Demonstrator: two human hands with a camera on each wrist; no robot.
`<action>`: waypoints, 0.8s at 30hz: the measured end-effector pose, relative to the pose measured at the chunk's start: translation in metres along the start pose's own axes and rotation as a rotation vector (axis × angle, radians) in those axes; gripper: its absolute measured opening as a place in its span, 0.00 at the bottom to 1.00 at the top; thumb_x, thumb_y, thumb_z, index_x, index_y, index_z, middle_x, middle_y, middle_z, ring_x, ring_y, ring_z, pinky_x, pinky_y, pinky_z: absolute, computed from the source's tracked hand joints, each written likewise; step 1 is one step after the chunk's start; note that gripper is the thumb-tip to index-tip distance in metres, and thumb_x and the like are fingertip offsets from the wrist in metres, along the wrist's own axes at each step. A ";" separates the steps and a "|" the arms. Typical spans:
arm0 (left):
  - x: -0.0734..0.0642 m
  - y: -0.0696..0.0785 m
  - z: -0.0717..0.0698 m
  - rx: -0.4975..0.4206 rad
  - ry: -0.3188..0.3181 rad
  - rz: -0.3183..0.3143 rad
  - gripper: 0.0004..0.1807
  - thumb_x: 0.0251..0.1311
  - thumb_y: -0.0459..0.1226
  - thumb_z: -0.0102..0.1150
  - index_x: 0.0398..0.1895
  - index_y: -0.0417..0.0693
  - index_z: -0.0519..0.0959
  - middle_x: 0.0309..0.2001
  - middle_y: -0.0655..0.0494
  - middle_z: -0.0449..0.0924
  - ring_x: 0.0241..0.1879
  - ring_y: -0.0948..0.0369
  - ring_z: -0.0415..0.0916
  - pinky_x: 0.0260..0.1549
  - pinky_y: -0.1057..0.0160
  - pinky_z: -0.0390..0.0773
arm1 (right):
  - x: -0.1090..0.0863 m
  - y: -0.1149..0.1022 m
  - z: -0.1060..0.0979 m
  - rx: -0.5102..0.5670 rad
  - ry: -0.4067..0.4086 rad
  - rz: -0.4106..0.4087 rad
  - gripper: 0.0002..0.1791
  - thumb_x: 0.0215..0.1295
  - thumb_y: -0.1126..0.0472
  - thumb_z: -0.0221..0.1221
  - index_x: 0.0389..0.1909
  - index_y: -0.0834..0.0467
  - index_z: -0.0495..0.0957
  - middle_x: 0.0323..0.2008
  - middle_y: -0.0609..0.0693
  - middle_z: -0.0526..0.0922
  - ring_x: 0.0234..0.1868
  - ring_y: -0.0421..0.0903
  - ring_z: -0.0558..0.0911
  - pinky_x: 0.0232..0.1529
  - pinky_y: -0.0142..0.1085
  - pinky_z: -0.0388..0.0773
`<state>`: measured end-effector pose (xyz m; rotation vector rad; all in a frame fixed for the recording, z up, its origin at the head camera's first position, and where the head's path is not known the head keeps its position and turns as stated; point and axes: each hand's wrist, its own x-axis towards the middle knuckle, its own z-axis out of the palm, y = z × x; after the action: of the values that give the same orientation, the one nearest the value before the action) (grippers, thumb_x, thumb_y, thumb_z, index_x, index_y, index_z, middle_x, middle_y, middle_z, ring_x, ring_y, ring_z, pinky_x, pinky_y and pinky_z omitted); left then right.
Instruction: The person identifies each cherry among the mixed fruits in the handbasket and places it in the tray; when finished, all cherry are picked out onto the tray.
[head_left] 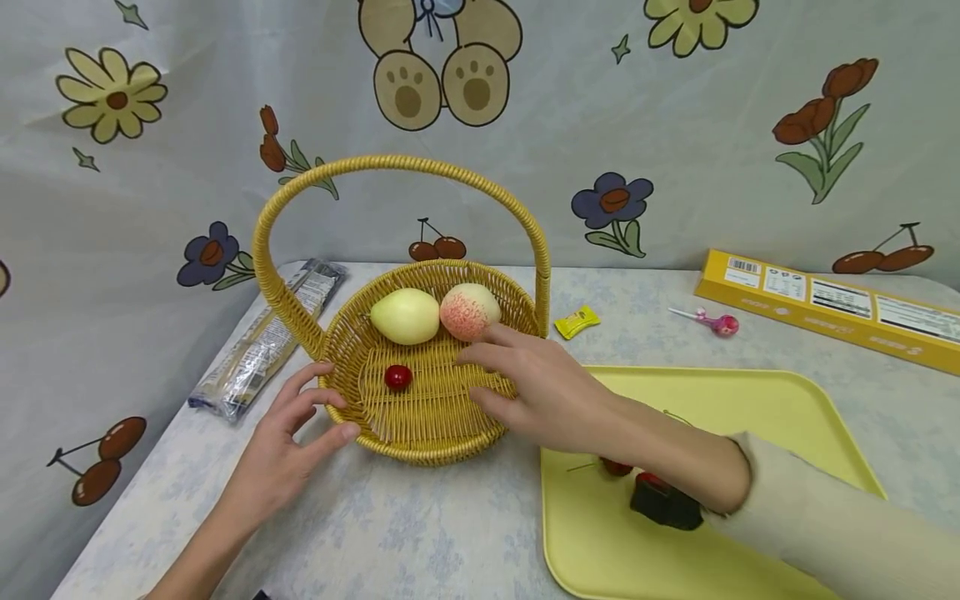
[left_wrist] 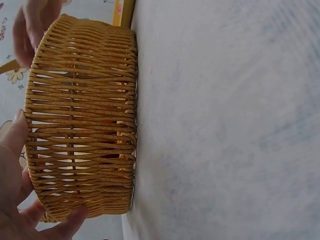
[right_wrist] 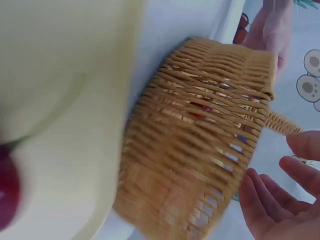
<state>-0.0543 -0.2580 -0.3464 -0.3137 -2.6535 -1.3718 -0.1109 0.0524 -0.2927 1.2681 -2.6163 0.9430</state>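
Note:
A round yellow wicker basket (head_left: 420, 454) with a tall handle stands on the table. Inside are a pale yellow-green pear (head_left: 405, 317), a peach (head_left: 470, 312) with a red blush and a dark red cherry (head_left: 398, 377). My left hand (head_left: 288, 442) touches the basket's left rim, fingers and thumb spread apart along it; the left wrist view shows fingertips against the woven wall. My right hand (head_left: 543, 383) hovers over the right rim, its fingers loosely bent and nothing between them. Below the right forearm, a stemmed red cherry (head_left: 617, 467) lies on the yellow tray (head_left: 558, 533).
Also on the tray is a dark object (head_left: 663, 502) with some red, partly hidden by the forearm. A clear-wrapped packet (head_left: 258, 342) lies left of the basket. Behind the tray are a yellow-wrapped candy (head_left: 577, 322), a lollipop (head_left: 723, 325) and a long yellow box (head_left: 832, 308).

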 end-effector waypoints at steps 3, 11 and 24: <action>0.000 -0.001 -0.001 0.002 -0.001 -0.002 0.09 0.59 0.31 0.68 0.40 0.44 0.78 0.68 0.49 0.62 0.69 0.45 0.55 0.57 0.29 0.62 | 0.028 0.000 0.014 0.047 -0.096 0.025 0.19 0.65 0.61 0.63 0.56 0.61 0.79 0.54 0.52 0.79 0.53 0.47 0.78 0.52 0.41 0.77; 0.000 -0.003 -0.001 -0.023 -0.004 0.001 0.09 0.59 0.31 0.68 0.40 0.44 0.79 0.68 0.49 0.62 0.68 0.46 0.55 0.57 0.28 0.61 | 0.079 0.003 0.052 0.058 -0.388 0.087 0.27 0.67 0.58 0.62 0.67 0.56 0.71 0.64 0.50 0.74 0.65 0.47 0.70 0.64 0.42 0.69; 0.000 -0.003 0.000 -0.016 -0.003 0.009 0.09 0.59 0.30 0.68 0.40 0.44 0.79 0.68 0.49 0.62 0.68 0.46 0.56 0.57 0.28 0.62 | 0.100 0.005 0.073 0.002 -0.593 0.066 0.23 0.67 0.58 0.62 0.63 0.57 0.76 0.59 0.48 0.79 0.61 0.43 0.74 0.63 0.35 0.68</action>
<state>-0.0549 -0.2601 -0.3487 -0.3290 -2.6414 -1.3912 -0.1667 -0.0552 -0.3214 1.6841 -3.0980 0.6456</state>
